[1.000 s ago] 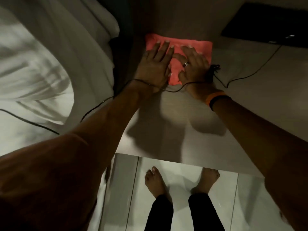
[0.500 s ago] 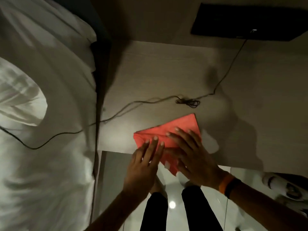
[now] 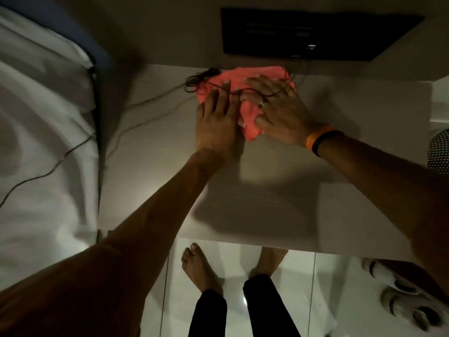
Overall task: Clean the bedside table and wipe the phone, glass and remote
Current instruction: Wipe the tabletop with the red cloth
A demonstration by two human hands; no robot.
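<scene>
Both hands, left (image 3: 216,122) and right (image 3: 279,110), pressed flat, fingers spread, on the cloth (image 3: 250,79) at the table's (image 3: 267,190) far edge; bare tabletop lay nearer.

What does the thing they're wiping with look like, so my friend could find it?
Look at the pale bedside table beside the white bed. At its far edge, under the left hand and right hand, lies a cloth. It is bright coral-pink, the only colourful thing on the table, with a thin black cable crossing it.
</scene>
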